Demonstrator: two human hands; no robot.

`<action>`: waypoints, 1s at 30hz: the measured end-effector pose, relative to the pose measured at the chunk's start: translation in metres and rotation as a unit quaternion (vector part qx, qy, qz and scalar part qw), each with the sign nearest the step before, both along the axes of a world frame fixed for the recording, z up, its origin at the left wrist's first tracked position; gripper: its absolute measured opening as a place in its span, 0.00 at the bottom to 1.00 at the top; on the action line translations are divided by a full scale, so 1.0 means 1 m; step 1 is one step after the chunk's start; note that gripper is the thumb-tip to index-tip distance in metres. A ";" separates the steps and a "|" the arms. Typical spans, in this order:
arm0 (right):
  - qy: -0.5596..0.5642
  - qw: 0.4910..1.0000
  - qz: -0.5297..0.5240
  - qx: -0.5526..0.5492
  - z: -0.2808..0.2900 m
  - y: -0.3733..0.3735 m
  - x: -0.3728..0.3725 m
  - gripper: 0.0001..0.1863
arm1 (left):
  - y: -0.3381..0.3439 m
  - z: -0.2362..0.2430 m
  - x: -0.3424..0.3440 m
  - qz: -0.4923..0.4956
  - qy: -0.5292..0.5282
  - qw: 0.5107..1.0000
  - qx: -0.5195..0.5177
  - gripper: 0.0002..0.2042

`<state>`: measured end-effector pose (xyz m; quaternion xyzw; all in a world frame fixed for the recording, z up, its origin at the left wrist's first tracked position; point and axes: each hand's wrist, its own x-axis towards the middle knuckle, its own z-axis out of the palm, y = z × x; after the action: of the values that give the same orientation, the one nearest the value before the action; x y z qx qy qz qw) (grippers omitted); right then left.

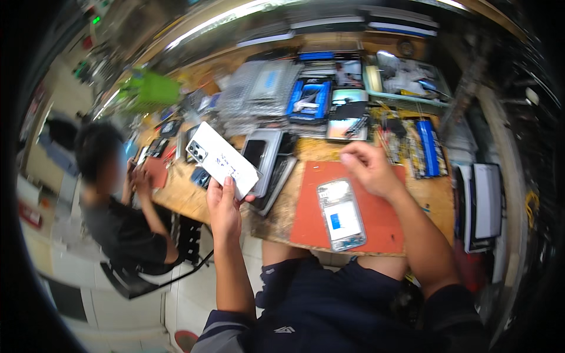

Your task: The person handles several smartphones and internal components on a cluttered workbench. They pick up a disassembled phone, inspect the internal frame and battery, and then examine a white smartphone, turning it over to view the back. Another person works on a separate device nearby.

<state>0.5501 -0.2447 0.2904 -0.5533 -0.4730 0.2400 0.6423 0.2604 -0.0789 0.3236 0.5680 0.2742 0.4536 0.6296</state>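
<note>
My left hand (224, 206) is closed around the lower end of a white phone (219, 152), held up above the bench's front edge. Its back faces me, with dark camera lenses at the upper left and handwriting across it. On the reddish-brown mat (307, 215) lies an opened phone (341, 213), its inner frame and a pale battery with a blue patch exposed. Just above that phone's upper right, my right hand (372, 169) is raised with curled fingers pressed together. Whatever may be between its fingertips is too small to make out.
Stacked phones and trays (263, 154) stand left of the mat. Bubble-wrapped packs (259, 88), blue boxes (309, 97) and a parts bin (406, 79) fill the back. Tools and a blue cylinder (431, 147) lie right. At left, another person (120, 206) sits working by a green basket (154, 88).
</note>
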 end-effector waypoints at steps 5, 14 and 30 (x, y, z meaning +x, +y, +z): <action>-0.062 0.996 -0.010 -0.071 0.003 -0.004 -0.001 0.07 | 0.040 -0.009 -0.086 0.186 0.021 0.982 -0.007 0.14; -0.098 0.989 -0.034 -0.103 -0.014 0.001 -0.007 0.05 | 0.178 -0.037 -0.188 0.316 0.156 0.935 0.039 0.13; -0.095 0.988 -0.056 -0.103 -0.017 -0.002 0.008 0.05 | 0.308 -0.006 -0.133 0.338 0.653 0.555 0.389 0.07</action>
<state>0.5580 -0.2469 0.2735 -0.6628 -0.4728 0.1974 0.5461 0.1278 0.2287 0.3179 0.7636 0.5790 0.2001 -0.2039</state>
